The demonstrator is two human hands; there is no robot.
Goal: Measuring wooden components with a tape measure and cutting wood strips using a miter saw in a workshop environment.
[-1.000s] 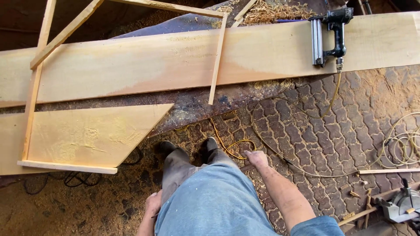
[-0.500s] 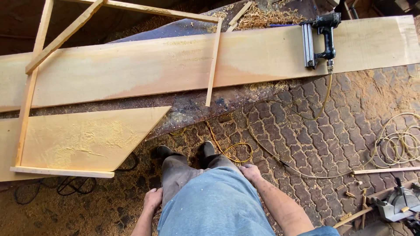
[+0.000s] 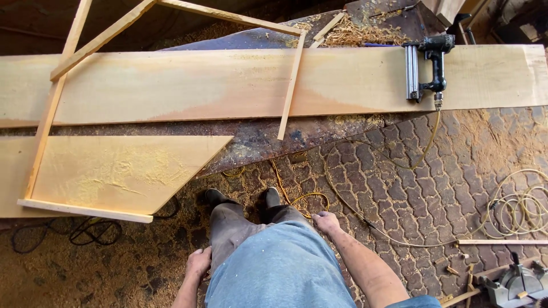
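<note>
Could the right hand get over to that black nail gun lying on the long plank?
Probably yes, with a step forward. The right hand hangs empty by the hip, and only open paving and a thin hose lie between it and the nail gun.

A long pale board (image 3: 240, 85) is seen lying across the counter (image 3: 274, 140), with a black nail gun (image 3: 425, 65) resting on its right part. A thin strip (image 3: 291, 85) is laid across the board, its lower end jutting past the edge. A slanted-cut panel (image 3: 114, 171) dusted with sawdust lies nearer, at the left. Both hands hang empty at the person's sides: the left hand (image 3: 198, 265) by the grey trousers, the right hand (image 3: 326, 222) over the paved floor (image 3: 411, 194). A yellow hose (image 3: 514, 208) is coiled on the floor at the right, near a saw (image 3: 514, 282)
</note>
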